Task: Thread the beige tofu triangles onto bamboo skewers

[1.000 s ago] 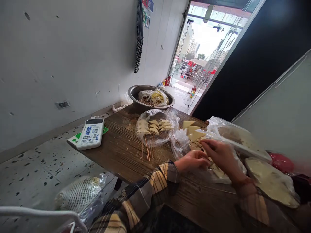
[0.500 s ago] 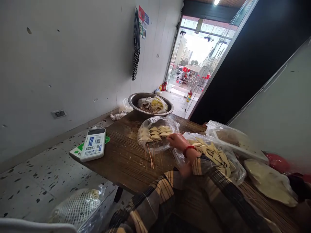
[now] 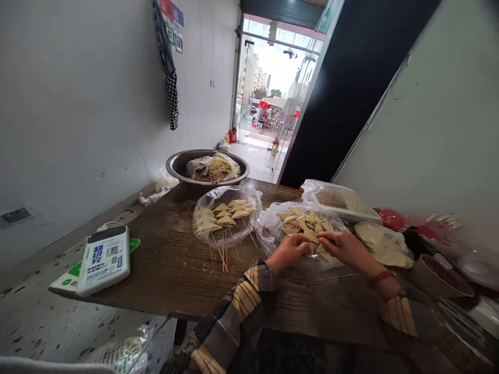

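Both hands are low over a clear bag of beige triangular slices, which look like dried tofu (image 3: 298, 221). My left hand (image 3: 290, 252) has its thumb and fingers drawn together at the near edge of the pile; what lies between them is unclear. Just to its right, my right hand (image 3: 345, 248), with a red bracelet on the wrist, pinches at a triangular slice, its fingertips close to the left hand's. Left of the pile, a second clear bag (image 3: 202, 221) carries slices threaded on thin wooden skewers (image 3: 220, 252), whose sticks point toward me.
Behind the second bag stands a wide metal basin (image 3: 177, 166) holding bagged skewers. A white power bank (image 3: 104, 262) rests at the table's left edge. To the right are a covered white tray (image 3: 343, 202), a bag of pale sheets (image 3: 384, 244) and a bowl (image 3: 440, 278).
My right hand has moved right, from beside the bag of skewered slices to the loose pile. My left hand has come forward to the pile too. The view has swung right.
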`<state>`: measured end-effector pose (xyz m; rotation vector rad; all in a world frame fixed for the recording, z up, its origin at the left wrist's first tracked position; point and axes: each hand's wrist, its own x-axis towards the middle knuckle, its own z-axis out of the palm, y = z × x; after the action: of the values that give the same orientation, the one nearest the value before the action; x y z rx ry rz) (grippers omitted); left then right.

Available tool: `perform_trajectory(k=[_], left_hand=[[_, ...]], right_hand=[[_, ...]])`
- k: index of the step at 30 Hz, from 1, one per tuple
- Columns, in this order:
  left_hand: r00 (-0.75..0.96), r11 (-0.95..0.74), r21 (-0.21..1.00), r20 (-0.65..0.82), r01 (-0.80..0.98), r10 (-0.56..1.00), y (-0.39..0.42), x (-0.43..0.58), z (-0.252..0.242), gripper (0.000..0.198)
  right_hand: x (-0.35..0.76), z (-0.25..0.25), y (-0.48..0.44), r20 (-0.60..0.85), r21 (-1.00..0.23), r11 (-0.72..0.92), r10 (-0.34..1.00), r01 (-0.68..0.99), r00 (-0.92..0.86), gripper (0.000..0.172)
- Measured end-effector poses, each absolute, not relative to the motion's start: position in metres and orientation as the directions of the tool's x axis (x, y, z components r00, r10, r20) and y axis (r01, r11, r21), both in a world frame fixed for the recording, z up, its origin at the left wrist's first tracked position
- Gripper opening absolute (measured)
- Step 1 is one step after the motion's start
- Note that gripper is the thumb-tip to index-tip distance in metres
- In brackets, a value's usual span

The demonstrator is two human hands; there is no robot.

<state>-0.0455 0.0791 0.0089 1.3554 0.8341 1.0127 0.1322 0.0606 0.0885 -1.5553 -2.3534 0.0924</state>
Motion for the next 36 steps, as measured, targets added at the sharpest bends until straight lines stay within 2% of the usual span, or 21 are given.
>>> perform_trajectory(k=[2,5,10,13,17,23,30,34,36], left_hand=[[0.362,-0.056,0.993,0.089,-0.101,0.928,0.081,-0.048,0.009,0.022],[0.369,-0.047,0.990,0.092,-0.130,0.925,0.083,-0.053,0.009,0.022],[0.364,-0.042,0.988,0.094,-0.146,0.927,0.080,-0.060,0.017,0.024],[0.349,-0.057,0.990,0.100,-0.131,0.932,0.075,-0.061,0.026,0.023],[0.371,-0.019,0.992,0.066,-0.128,0.926,0.074,-0.060,0.032,0.025],[0.383,0.007,0.997,0.024,-0.079,0.923,0.084,-0.056,0.029,0.043],[0.382,-0.038,0.999,0.046,-0.028,0.923,0.077,-0.057,0.036,0.043],[0.387,-0.014,1.000,0.022,-0.024,0.922,0.077,-0.056,0.038,0.045],[0.383,-0.007,1.000,0.015,-0.022,0.924,0.076,-0.056,0.038,0.044]], right_hand=[[0.158,0.071,0.045,0.136,-0.178,0.395,0.917,0.901,-0.375,0.033],[0.185,0.044,0.023,0.096,-0.126,0.379,0.924,0.917,-0.369,0.034],[0.209,0.010,-0.002,0.136,-0.230,0.413,0.910,0.881,-0.391,0.056],[0.222,0.003,-0.010,0.209,-0.271,0.407,0.909,0.872,-0.360,0.060],[0.242,0.010,-0.021,0.247,-0.251,0.377,0.916,0.892,-0.318,0.051],[0.261,0.011,-0.026,0.198,-0.188,0.294,0.946,0.937,-0.256,0.037],[0.241,0.012,-0.009,0.226,-0.181,0.387,0.911,0.904,-0.345,0.034],[0.225,0.014,0.002,0.206,-0.084,0.431,0.890,0.899,-0.407,0.020],[0.220,0.014,0.005,0.196,-0.041,0.436,0.886,0.899,-0.421,0.021]])
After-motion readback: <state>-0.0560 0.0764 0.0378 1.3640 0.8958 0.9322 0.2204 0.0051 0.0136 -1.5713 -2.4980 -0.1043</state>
